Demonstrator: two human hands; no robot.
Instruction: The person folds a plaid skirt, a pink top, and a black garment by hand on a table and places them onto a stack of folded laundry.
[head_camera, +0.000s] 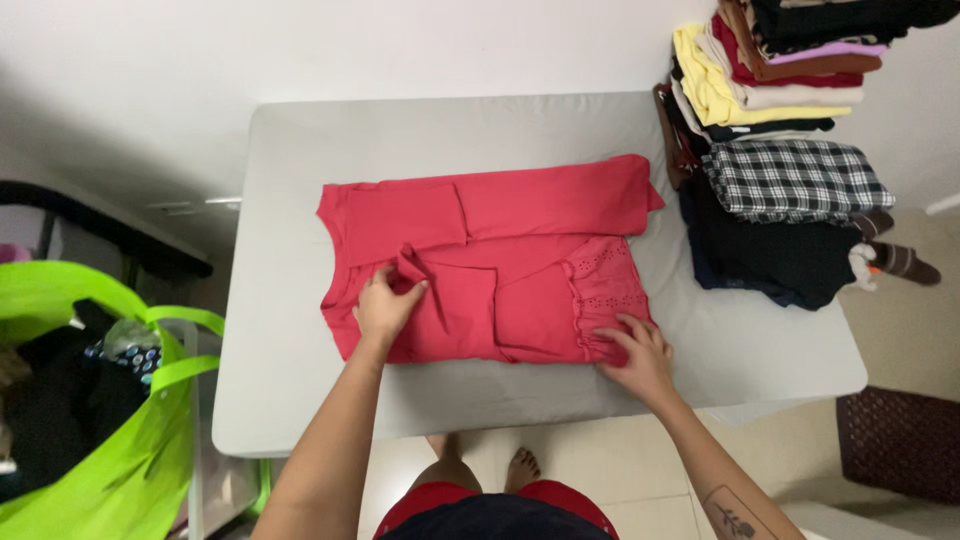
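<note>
A red top (520, 250) lies spread on the pale grey table (300, 380), its sleeves folded inward across the body. My left hand (385, 305) pinches a fold of the fabric near the left side of the garment. My right hand (638, 352) rests with fingers spread on the lower right corner, on the eyelet-trimmed hem (605, 290). Both forearms reach in from the near edge of the table.
A tall stack of folded clothes (775, 70) stands at the table's far right, with a checked black-and-white piece (795, 180) and dark garments (770, 255) below it. A bright green bag (110, 420) holding dark items sits on the left. A brown woven basket (900, 440) is on the floor at right.
</note>
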